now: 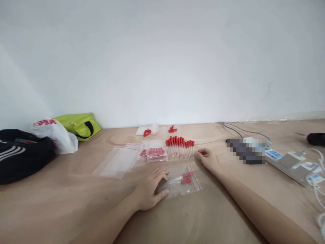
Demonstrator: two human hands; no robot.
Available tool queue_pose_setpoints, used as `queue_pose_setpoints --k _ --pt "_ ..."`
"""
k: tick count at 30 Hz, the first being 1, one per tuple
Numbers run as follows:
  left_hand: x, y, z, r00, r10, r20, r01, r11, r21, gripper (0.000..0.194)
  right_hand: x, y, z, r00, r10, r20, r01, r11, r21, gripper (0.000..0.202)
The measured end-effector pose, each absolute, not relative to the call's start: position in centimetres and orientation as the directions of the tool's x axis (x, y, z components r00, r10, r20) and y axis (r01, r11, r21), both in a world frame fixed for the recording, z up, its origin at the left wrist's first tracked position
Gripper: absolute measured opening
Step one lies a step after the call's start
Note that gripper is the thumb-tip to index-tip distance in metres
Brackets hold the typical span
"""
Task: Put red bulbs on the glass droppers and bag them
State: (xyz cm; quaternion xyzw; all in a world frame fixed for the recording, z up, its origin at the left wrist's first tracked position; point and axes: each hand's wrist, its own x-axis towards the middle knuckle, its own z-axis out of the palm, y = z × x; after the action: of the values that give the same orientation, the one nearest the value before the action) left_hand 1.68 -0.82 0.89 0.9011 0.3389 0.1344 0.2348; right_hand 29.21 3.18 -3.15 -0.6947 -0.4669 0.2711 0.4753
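- Near the left stretch of the back edge of the table [76,196], we are seeing a white plastic bag [64,140] that is bearing red printed characters [45,122]; folds and blur are keeping us from reading them.
- Left of that bag, and reaching farther from the back edge, a black fabric item [27,162] is showing us three white stripes [8,152], a mark without readable words.
- Toward the right side of the table, a power strip [286,170] is carrying blue panels [274,154]; we are finding their details too small to read.
- Overall, we are making out no legible word or number.
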Motion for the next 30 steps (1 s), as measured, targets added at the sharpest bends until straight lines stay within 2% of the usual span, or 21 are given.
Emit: queue_pose_setpoints --k 5,8,11,17,25,27,30 --pt "1.6 -0.9 1.1 0.741 0.666 0.081 0.543 -0.667 0.511 0.032 29.5 7.4 -2.5 0.504 0.863 0.008 0.435 -0.246 -0.866 0.024" --pt "1.6 -0.9 1.1 0.742 0.665 0.085 0.536 -0.664 0.521 0.032 29.2 8.7 -2.3 0.535 0.845 -0.007 0.469 -0.304 -0.829 0.014" --pt "1.5 -0.9 1.0 0.739 0.668 0.089 0.537 -0.663 0.522 0.033 28.9 9.3 -2.1 0.547 0.837 0.019 0.505 -0.312 -0.805 0.004" --pt "1.5 -0.9 0.9 0.741 0.666 0.083 0.543 -0.668 0.509 0.034 28.9 9.1 -1.6 0.557 0.828 0.067 0.496 -0.267 -0.826 0.01" --pt "1.5 -0.8 0.9 0.742 0.664 0.089 0.539 -0.671 0.509 0.034 29.9 2.9 -2.2 0.557 0.824 0.102 0.303 -0.088 -0.949 0.048" --pt "1.5 -0.9 0.9 0.741 0.667 0.085 0.542 -0.667 0.51 0.034 29.5 0.9 -2.6 0.495 0.862 0.112 0.087 0.079 -0.993 0.057" --pt "1.5 -0.9 1.0 0.733 0.675 0.082 0.549 -0.659 0.513 0.037 28.6 -0.9 -3.0 0.501 0.858 0.111 -0.062 0.164 -0.984 0.056"
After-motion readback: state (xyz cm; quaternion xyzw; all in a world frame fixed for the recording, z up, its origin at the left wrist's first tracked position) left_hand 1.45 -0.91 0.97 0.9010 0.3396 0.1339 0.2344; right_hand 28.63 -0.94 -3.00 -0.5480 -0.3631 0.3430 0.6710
